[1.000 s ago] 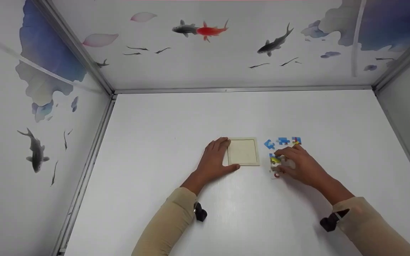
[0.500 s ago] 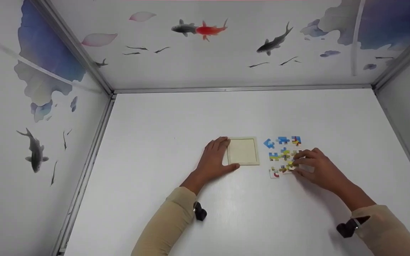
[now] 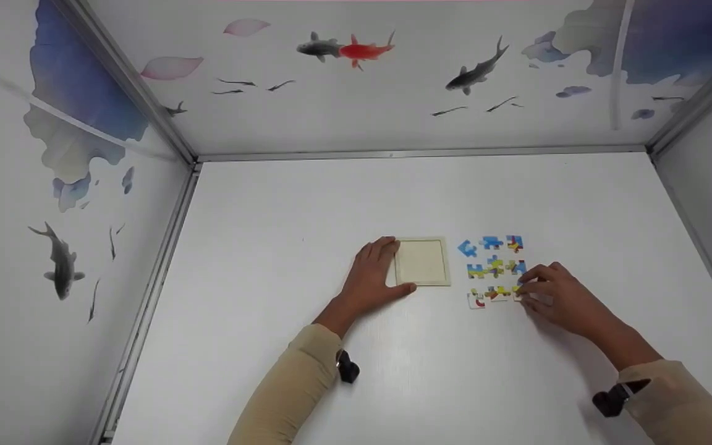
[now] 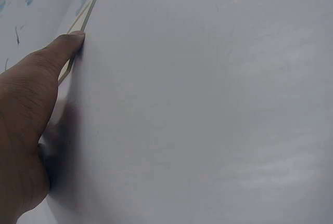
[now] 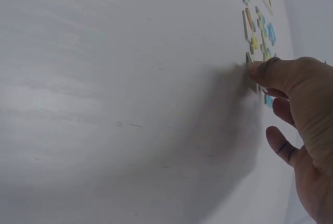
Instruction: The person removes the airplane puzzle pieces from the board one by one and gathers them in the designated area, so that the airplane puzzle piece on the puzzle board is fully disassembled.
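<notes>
A square, pale wooden puzzle tray (image 3: 423,262) lies flat on the white table with no piece in it. My left hand (image 3: 369,275) holds it along its left side, fingertips at the upper left corner and thumb at the near edge. To the right, several jigsaw pieces (image 3: 495,267) in blue, yellow and white lie in loose rows. At the near right of these rows, my right hand (image 3: 563,300) pinches a puzzle piece (image 5: 252,82) low over the table. Its fingers hide much of that piece in the head view.
White panels with painted fish (image 3: 365,52) close in the table (image 3: 331,191) at the back and sides. Metal strips (image 3: 391,155) run along the panels' base. Each wrist carries a small black camera (image 3: 348,367).
My right hand has moved right from the left column of pieces to the near right corner, uncovering the middle and near pieces. The left hand and tray stay put.
</notes>
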Motion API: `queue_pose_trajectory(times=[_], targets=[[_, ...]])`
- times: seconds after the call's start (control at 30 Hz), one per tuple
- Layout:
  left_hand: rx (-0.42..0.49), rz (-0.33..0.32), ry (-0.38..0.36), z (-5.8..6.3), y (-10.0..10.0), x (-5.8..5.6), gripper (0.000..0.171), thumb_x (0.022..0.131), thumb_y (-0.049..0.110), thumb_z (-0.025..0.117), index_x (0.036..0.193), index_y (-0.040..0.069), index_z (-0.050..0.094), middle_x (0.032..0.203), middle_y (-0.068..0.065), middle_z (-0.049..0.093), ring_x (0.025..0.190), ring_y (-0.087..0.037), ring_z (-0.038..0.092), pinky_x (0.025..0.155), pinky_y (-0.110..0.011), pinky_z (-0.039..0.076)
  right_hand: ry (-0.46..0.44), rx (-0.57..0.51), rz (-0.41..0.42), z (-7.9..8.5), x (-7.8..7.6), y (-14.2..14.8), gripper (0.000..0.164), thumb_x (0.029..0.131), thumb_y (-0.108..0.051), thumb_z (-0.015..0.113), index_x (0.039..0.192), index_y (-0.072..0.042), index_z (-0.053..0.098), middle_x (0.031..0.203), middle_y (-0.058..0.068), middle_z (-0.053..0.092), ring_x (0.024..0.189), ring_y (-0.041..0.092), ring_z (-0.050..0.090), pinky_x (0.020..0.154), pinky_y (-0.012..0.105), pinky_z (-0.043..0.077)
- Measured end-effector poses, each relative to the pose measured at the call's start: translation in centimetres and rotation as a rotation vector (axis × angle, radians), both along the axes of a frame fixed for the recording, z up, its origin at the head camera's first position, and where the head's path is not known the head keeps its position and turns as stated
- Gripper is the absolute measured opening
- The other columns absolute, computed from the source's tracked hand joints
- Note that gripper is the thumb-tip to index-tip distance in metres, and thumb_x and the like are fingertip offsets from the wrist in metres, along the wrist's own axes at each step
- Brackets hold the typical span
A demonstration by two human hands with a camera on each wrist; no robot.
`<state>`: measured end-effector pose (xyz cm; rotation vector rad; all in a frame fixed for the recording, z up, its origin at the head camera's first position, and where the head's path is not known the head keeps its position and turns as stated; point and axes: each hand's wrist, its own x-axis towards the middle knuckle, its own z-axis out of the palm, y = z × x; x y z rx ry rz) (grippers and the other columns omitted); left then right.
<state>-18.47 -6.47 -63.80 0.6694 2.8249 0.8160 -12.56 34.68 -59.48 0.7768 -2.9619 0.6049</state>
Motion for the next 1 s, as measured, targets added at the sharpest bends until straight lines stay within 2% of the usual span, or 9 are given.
queue_pose_trajectory(times=[0.13, 0.37, 0.63, 0.87, 1.0], targets=[[0.004, 0.004, 0.007, -0.1, 0.1, 0.0, 0.099, 0.098, 0.069, 0.069, 0.173, 0.013, 0.035, 0.178, -0.005, 0.033, 0.167, -0.03, 0.031, 0.138, -0.051, 0.027, -0.015, 0.013, 0.006, 0.3, 0.0, -0.1, 0.021, 0.087, -0.001, 0.091, 0.103, -0.014, 0.088, 0.118, 0.006, 0.074, 0.102, 0.018, 0.055, 0.082, 0.038, 0.058], [-0.009, 0.003, 0.007, -0.1, 0.3, 0.0, 0.101, 0.098, 0.071, 0.068, 0.173, 0.013, 0.035, 0.179, -0.005, 0.032, 0.166, -0.03, 0.032, 0.137, -0.05, 0.028, 0.018, 0.024, 0.041, 0.6, 0.1, 0.0, 0.021, 0.086, 0.002, 0.091, 0.102, -0.012, 0.088, 0.118, 0.008, 0.074, 0.101, 0.019, 0.056, 0.08, 0.039, 0.058], [-0.004, -0.003, 0.006, 0.1, 0.5, 0.1, 0.101, 0.098, 0.071, 0.067, 0.173, 0.012, 0.035, 0.179, -0.006, 0.032, 0.167, -0.03, 0.03, 0.138, -0.052, 0.026, 0.012, 0.069, 0.02, 0.3, 0.2, 0.2, 0.019, 0.088, -0.001, 0.09, 0.104, -0.011, 0.089, 0.119, 0.008, 0.073, 0.105, 0.022, 0.057, 0.083, 0.042, 0.061], [-0.002, -0.007, 0.013, -0.1, 0.3, 0.2, 0.101, 0.099, 0.071, 0.067, 0.173, 0.01, 0.035, 0.178, -0.007, 0.033, 0.166, -0.032, 0.031, 0.138, -0.052, 0.027, 0.022, 0.049, 0.02, -0.3, 0.1, -0.1, 0.016, 0.087, -0.001, 0.091, 0.1, -0.011, 0.088, 0.113, 0.006, 0.071, 0.101, 0.02, 0.055, 0.083, 0.042, 0.058], [-0.004, -0.006, 0.011, -0.2, 0.1, 0.4, 0.101, 0.099, 0.071, 0.067, 0.173, 0.01, 0.034, 0.178, -0.007, 0.033, 0.166, -0.032, 0.032, 0.137, -0.051, 0.028, -0.002, 0.055, 0.015, -0.5, 0.0, -0.2, 0.017, 0.088, -0.002, 0.09, 0.101, -0.012, 0.086, 0.112, 0.005, 0.072, 0.101, 0.021, 0.056, 0.085, 0.044, 0.057]])
